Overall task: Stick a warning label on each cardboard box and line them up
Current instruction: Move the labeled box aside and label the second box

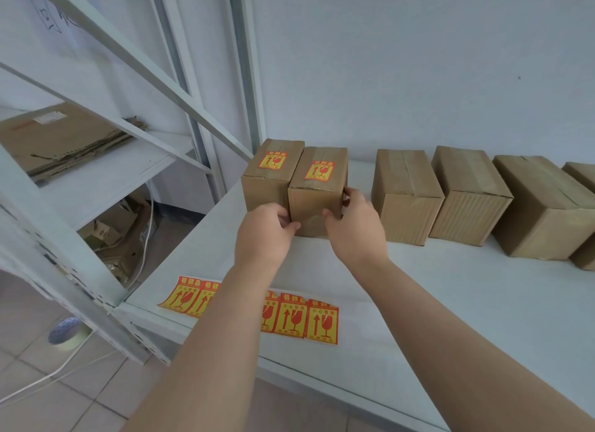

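A person's two bare arms reach forward over a flat white shelf (450, 303) towards a row of boxes.

Nearest the viewer and to the left of the held box lies a strip of red-and-yellow fragile warning stickers (299, 315). It is partly hidden under the left forearm, and several stickers are unused.

Immediately left of the held box, touching it, stands a small brown cardboard box (273, 187). A red-and-yellow sticker (273, 160) is already on its top.

The held box (317, 193) is a matching brown cardboard carton and also carries a sticker (319, 170) on top. The left hand (264, 235) curls its fingers around the carton's lower left front corner. The right hand (354, 229) clasps its right edge, thumb on the front face. The hands are apart, one on each side, apparently pressing the carton into line against its neighbour.

To the right of the held box, across a gap, stand three plain brown cartons (405, 196) (467, 193) (544, 206) with no stickers showing. Part of a fourth (582, 174) is cut off by the picture's edge.

By this count two boxes are labelled and at least four wait, so the job looks roughly a third done.
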